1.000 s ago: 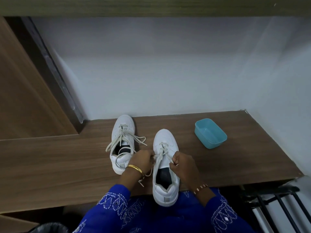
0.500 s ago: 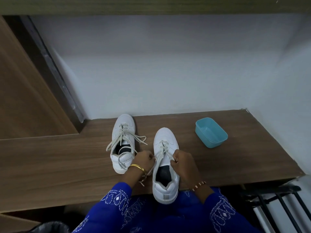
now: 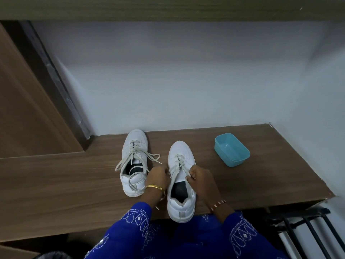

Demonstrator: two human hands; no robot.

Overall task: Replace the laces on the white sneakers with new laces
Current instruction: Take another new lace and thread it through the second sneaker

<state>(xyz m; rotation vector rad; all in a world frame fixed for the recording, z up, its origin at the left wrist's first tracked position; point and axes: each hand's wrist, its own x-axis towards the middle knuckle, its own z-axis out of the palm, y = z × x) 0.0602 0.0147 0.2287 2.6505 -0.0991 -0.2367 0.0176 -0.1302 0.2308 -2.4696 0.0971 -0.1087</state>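
Two white sneakers stand on the wooden counter [image 3: 56, 180], toes toward the wall. The left sneaker [image 3: 134, 146] has loose off-white laces trailing over its sides. The right sneaker [image 3: 180, 184] sits between my hands, its heel over the counter's front edge. My left hand [image 3: 158, 175] pinches one end of its lace [image 3: 179, 163] at the shoe's left side. My right hand [image 3: 200, 177] pinches the other end at the right side. Both lace ends run up from the upper eyelets.
A light blue plastic tub [image 3: 231, 149] sits on the counter to the right of the shoes. A wooden panel [image 3: 28, 109] rises at the left. A black metal rack [image 3: 306, 227] stands below the counter's right end. White wall lies behind.
Both hands have shifted slightly along the right sneaker's laces, staying pinched on them. The view has tilted a little. The left sneaker and tub have not moved.
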